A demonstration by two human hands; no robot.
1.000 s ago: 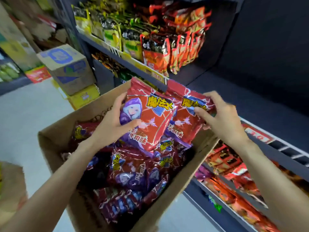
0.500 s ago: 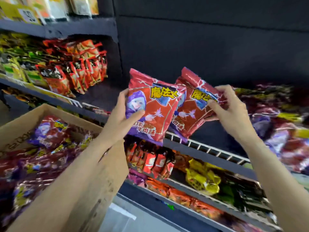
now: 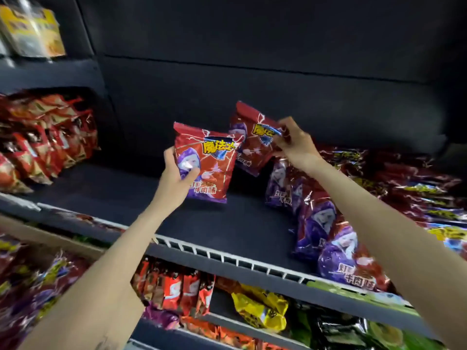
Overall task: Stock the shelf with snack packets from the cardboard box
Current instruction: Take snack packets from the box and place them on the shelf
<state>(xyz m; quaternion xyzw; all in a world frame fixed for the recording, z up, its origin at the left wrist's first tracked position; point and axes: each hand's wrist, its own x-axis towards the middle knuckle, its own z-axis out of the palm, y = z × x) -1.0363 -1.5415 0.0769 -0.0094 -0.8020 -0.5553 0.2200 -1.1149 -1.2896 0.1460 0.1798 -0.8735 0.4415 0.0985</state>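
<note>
Snack packets, one in each hand, have moved from above the cardboard box (image 3: 50,238) to over the dark shelf (image 3: 227,223). The left hand (image 3: 174,178) grips the near packet (image 3: 207,165); the right hand (image 3: 295,142) pinches the far packet (image 3: 252,137) beside the stocked row (image 3: 323,218), so placing looks imminent.

The red snack packet (image 3: 207,168) reads "魔法士" in yellow, with "牛肉味" below.

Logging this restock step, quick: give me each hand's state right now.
Left hand: grips a red and purple snack packet above the shelf.
Right hand: pinches a second matching packet near its top.
</note>
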